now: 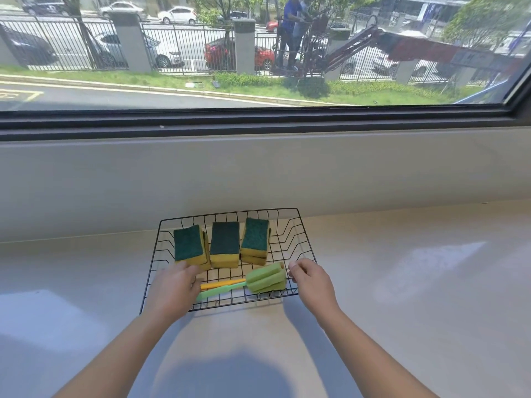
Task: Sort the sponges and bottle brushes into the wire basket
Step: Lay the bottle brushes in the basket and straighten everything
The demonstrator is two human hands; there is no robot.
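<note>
Both forearms reach forward over the pale counter (pixel 402 282) to the wire basket (pixel 230 215). Left hand (pixel 172 291) lies palm-down over the basket's near-left corner, fingers loosely spread, touching the left sponge stack (pixel 189 245); whether it grips anything I cannot tell. Right hand (pixel 311 280) curls at the near-right rim, seemingly pinching the wire. Two bottle brushes (pixel 267 280) lie along the near edge, handles pointing left toward the left hand, foam heads just beside the right. Everything appears sorted.
</note>
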